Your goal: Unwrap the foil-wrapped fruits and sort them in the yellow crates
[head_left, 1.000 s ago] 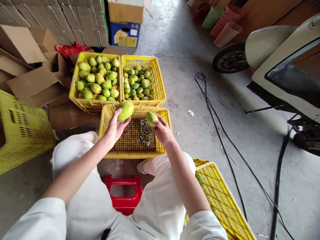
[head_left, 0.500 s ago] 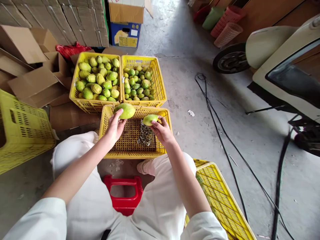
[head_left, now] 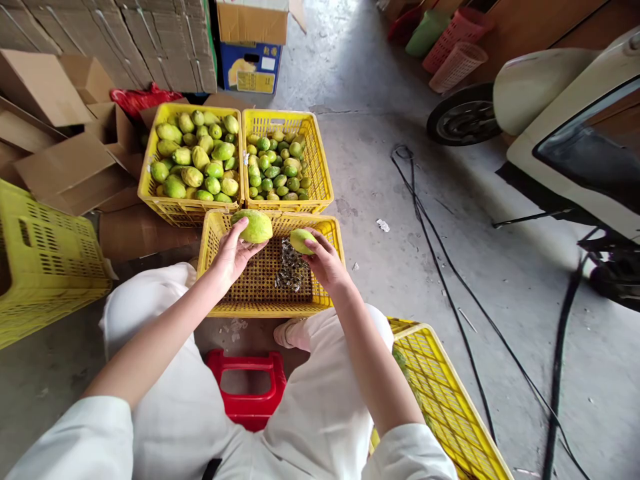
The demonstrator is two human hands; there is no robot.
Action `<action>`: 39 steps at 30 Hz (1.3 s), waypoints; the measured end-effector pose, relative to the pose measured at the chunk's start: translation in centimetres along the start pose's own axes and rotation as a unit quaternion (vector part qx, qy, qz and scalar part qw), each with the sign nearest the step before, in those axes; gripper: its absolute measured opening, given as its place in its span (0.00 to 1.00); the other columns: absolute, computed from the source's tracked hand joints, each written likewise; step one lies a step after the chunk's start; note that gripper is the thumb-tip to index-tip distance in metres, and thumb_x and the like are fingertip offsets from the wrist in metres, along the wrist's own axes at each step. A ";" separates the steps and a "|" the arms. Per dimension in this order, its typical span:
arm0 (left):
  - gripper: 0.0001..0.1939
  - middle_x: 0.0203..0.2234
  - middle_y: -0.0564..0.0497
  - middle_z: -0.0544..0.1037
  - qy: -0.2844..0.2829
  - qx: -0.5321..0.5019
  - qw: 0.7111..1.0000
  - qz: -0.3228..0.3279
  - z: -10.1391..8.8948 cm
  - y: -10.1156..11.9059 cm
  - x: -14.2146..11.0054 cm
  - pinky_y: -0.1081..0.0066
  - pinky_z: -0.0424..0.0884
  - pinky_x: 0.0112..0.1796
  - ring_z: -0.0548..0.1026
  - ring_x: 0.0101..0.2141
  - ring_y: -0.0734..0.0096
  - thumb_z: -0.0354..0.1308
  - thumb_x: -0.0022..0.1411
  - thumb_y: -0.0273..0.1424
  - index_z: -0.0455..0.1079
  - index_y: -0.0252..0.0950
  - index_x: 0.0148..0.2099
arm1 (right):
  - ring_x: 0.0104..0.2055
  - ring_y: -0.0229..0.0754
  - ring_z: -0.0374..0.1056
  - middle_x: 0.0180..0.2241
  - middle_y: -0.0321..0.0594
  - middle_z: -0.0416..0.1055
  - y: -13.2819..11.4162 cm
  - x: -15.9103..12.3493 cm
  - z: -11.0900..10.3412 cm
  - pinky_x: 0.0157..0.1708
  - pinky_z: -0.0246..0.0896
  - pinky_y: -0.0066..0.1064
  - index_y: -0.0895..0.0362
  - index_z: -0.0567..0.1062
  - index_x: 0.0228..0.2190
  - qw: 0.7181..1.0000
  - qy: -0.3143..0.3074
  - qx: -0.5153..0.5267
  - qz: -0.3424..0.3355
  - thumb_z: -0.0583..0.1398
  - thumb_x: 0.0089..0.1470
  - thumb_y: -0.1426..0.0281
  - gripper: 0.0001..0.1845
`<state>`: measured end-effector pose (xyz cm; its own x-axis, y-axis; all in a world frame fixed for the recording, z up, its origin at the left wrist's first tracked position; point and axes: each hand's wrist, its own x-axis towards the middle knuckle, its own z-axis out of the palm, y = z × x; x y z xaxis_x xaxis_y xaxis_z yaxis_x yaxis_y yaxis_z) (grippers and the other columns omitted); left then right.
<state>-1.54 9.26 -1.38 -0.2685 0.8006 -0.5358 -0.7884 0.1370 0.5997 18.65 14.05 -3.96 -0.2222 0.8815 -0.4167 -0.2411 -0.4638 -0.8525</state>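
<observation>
My left hand point(head_left: 231, 260) is closed around a large yellow-green lemon point(head_left: 257, 227), thumb on its near side. My right hand point(head_left: 326, 263) grips a smaller green lemon point(head_left: 301, 241) between thumb and fingers. Both hands are above a yellow plastic crate point(head_left: 265, 311), the two lemons a short gap apart. Inside that crate lies some crumpled, shiny clear material point(head_left: 290, 270) on the perforated bottom. Behind it stand two more yellow crates: the left one point(head_left: 175, 212) is heaped with larger lemons, the right one point(head_left: 320, 160) holds smaller, greener ones.
Another yellow crate point(head_left: 450, 393) is by my right leg, and one point(head_left: 55, 267) stands at far left. A red plastic stool point(head_left: 253, 407) shows between my legs. Cardboard boxes point(head_left: 70, 167) are piled left. Black cables point(head_left: 450, 293) cross the floor towards a white vehicle point(head_left: 550, 87).
The larger lemon in my left hand has turned and shifted slightly right and down. My right hand has tilted the smaller lemon. The crates have not moved.
</observation>
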 end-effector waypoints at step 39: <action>0.25 0.46 0.44 0.82 -0.083 0.063 0.994 0.033 -0.4 -0.6 0.7 0.57 0.70 0.59 0.74 0.58 0.56 0.78 0.46 0.31 0.76 0.37 0.47 | 0.39 0.42 0.74 0.35 0.31 0.76 -0.2 0.1 -0.3 0.41 0.71 0.35 0.49 0.72 0.33 0.998 -0.008 0.060 0.007 0.78 0.30 0.61 0.29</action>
<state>-1.42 9.50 -2.32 -0.2141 0.8944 -0.3927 -0.6933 0.1441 0.7061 18.96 14.24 -3.96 -0.2416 0.8738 -0.4219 -0.3496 -0.4840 -0.8022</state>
